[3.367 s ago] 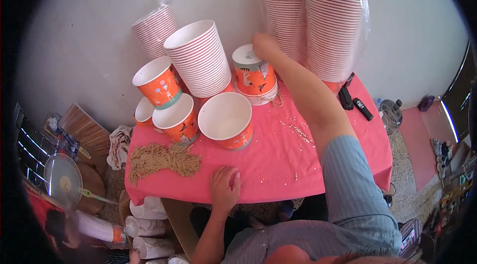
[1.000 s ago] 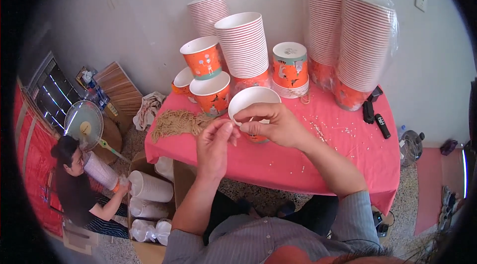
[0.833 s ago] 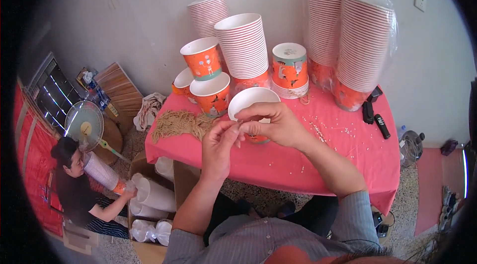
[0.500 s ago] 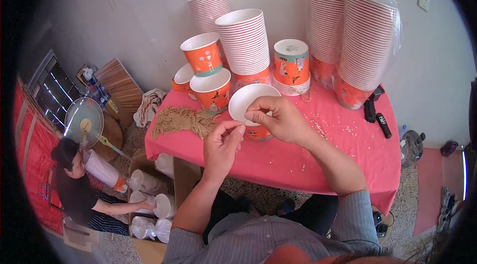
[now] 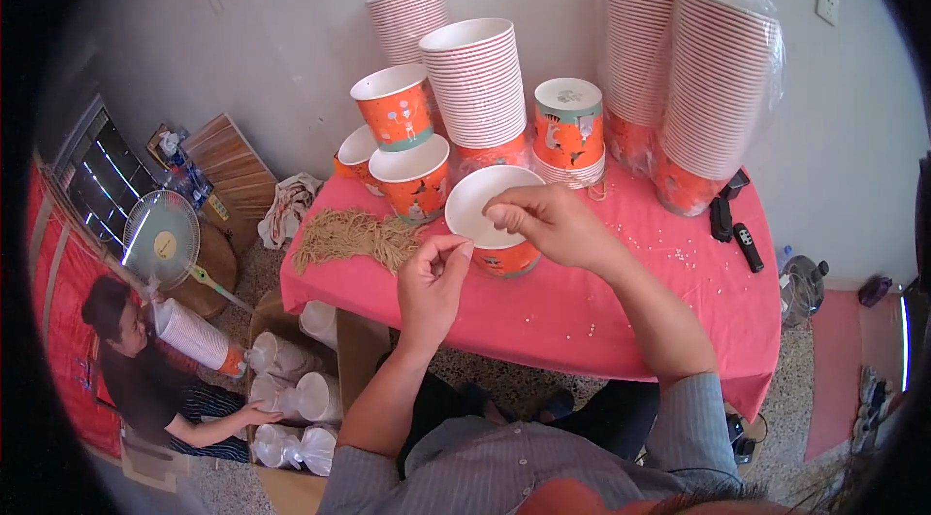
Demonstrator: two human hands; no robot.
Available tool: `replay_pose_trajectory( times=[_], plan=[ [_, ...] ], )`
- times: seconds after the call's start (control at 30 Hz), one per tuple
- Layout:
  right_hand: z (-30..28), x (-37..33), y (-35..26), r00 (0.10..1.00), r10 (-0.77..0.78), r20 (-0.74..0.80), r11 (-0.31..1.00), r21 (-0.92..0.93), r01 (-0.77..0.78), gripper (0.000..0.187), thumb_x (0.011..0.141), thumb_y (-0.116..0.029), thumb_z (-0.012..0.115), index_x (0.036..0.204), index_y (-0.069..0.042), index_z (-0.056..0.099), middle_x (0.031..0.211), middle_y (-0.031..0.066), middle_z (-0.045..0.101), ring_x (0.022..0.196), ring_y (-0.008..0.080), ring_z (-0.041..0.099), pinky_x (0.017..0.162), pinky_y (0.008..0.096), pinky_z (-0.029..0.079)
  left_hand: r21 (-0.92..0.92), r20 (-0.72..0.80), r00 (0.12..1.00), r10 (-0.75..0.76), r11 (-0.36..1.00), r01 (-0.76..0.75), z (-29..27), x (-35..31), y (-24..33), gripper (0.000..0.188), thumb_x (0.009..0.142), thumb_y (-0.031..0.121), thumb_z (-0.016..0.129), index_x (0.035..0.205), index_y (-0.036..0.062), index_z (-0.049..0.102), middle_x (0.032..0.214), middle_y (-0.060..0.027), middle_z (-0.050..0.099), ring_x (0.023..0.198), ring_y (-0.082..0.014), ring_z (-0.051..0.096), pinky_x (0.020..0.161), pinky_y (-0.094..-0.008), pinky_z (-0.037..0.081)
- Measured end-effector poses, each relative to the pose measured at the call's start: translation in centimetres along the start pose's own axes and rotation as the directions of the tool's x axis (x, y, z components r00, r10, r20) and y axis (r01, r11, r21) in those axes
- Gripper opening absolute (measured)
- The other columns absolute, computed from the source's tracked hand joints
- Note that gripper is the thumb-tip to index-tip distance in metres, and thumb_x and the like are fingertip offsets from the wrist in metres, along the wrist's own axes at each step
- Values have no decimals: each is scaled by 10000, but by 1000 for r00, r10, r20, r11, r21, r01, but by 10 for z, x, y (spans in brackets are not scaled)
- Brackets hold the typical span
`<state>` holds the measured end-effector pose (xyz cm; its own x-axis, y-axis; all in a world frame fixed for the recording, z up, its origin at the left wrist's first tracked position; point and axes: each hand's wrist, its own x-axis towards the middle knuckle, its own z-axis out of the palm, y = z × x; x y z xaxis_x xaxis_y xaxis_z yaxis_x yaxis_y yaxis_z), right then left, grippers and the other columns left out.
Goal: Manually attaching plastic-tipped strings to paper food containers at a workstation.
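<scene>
"One pink-covered counter [image 5: 524, 321] is filling the middle. What's ranking second in size?"

"A co-worker [image 5: 145, 389], who is leaning at the far left over a box [image 5: 361, 350] and reaching in among wrapped stacks [image 5: 320, 397]."

"And on the counter?"

"Two bagged stacks [image 5: 718, 88] are standing at the back right; a shorter bare stack [image 5: 475, 93] is rising left of them. Beside that, three tubs [image 5: 393, 112] are crowding together, one sitting on top of the others."

"What's standing nearest the wearer?"

"The front tub [image 5: 506, 261]. It's resting mouth up near the counter's front edge, while a twine bundle [image 5: 354, 241] is lying to its left."

"What's happening over it?"

"The left hand [image 5: 430, 292] is pinching thumb to forefinger just by the near-left rim. The right hand [image 5: 562, 229] is curling above the mouth, thumb pressing against forefinger. I can't tell whether the hands are gripping anything thin."

"And the smallest things?"

"A black remote [image 5: 748, 247] is lying near the right edge, and white bits [image 5: 621, 248] are lying scattered between it and the tub."
</scene>
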<state>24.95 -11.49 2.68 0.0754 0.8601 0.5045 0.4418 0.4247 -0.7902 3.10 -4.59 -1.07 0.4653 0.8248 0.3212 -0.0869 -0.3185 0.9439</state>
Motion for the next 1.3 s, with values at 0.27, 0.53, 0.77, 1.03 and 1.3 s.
replay_pose_trajectory(
  times=[0.27, 0.53, 0.77, 1.03, 1.3],
  plan=[
    [12, -2, 4, 987, 72, 144, 995, -82, -60, 326, 1085, -311, 655, 998, -4, 725, 751, 178, 684, 681, 289, 666, 677, 438, 526, 97, 6, 990, 143, 985, -143, 10, -3, 0, 77, 1052, 75, 709, 1095, 13, 726, 805, 75, 628, 686, 12, 492, 597, -199, 394],
    [10, -4, 2, 991, -30, 134, 997, -62, 39, 184, 1050, -191, 680, 1022, -9, 693, 826, 187, 705, 778, 329, 703, 740, 443, 550, 171, 66, 993, 103, 979, -113, 6, -6, 8, 79, 1060, 87, 704, 1091, 23, 739, 821, 83, 619, 711, 9, 480, 616, -206, 386],
    [6, -3, 0, 986, -33, 164, 998, -55, 43, 109, 1054, -118, 685, 1033, -15, 659, 889, 96, 692, 846, 188, 647, 794, 363, 545, 285, 112, 977, 182, 936, -207, 3, -4, 15, 154, 1072, 152, 692, 1060, 2, 727, 730, -7, 616, 655, -59, 532, 592, -277, 436],
    [7, -3, -1, 980, -178, 91, 973, -134, 189, 131, 1059, -132, 673, 1042, -3, 661, 894, 155, 710, 821, 328, 691, 759, 407, 556, 338, 141, 985, 101, 930, -144, 4, -6, 25, 165, 1079, 166, 678, 1042, 10, 714, 733, -53, 631, 659, -117, 587, 616, -323, 467],
    [4, -2, -12, 960, -279, -6, 944, -184, 273, 190, 1072, -184, 664, 1035, 2, 663, 847, 158, 677, 755, 305, 683, 673, 408, 531, 271, 214, 962, 169, 936, -225, 3, -10, 26, 226, 1124, 224, 607, 1054, 21, 674, 729, -31, 625, 624, -77, 567, 570, -283, 444]
  ],
)
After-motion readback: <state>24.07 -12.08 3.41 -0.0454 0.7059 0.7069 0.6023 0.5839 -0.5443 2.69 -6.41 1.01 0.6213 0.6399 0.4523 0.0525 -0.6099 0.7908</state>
